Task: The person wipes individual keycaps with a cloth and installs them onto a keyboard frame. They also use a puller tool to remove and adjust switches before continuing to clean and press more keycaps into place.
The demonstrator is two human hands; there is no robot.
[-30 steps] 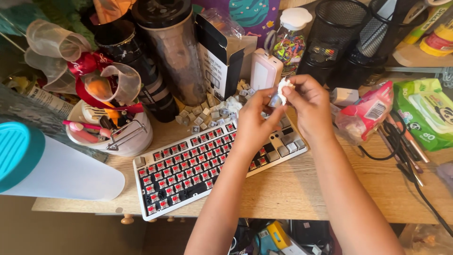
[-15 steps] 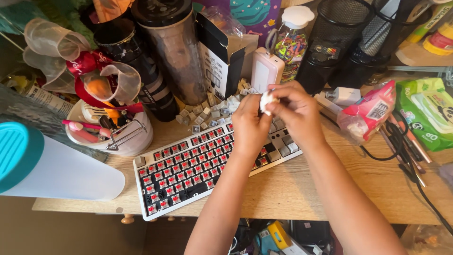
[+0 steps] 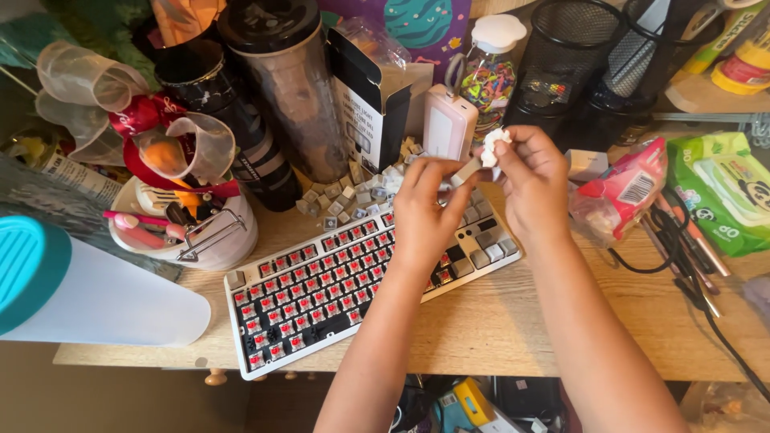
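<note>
My left hand [image 3: 423, 210] pinches a long beige keycap [image 3: 465, 170] above the right end of a white mechanical keyboard [image 3: 337, 289]. Most of the keyboard's caps are off, baring red switches; a few grey caps remain at its right end. My right hand [image 3: 533, 180] holds a crumpled white wipe [image 3: 492, 146] against the end of the keycap. A heap of loose keycaps [image 3: 353, 196] lies behind the keyboard.
A dark tumbler [image 3: 289, 88], an open black box [image 3: 377, 104], a pink power bank [image 3: 449, 120], a jar of coloured bits [image 3: 489, 72] and mesh pen holders [image 3: 577, 64] crowd the back. White bowl of tools [image 3: 188, 228] and teal-lidded container [image 3: 72, 297] left; wipe packs [image 3: 722, 200] and cables [image 3: 690, 265] right.
Both hands dipped lower over the keyboard half a second ago, then rose again. The keycap now sticks out between them with the wipe at its end.
</note>
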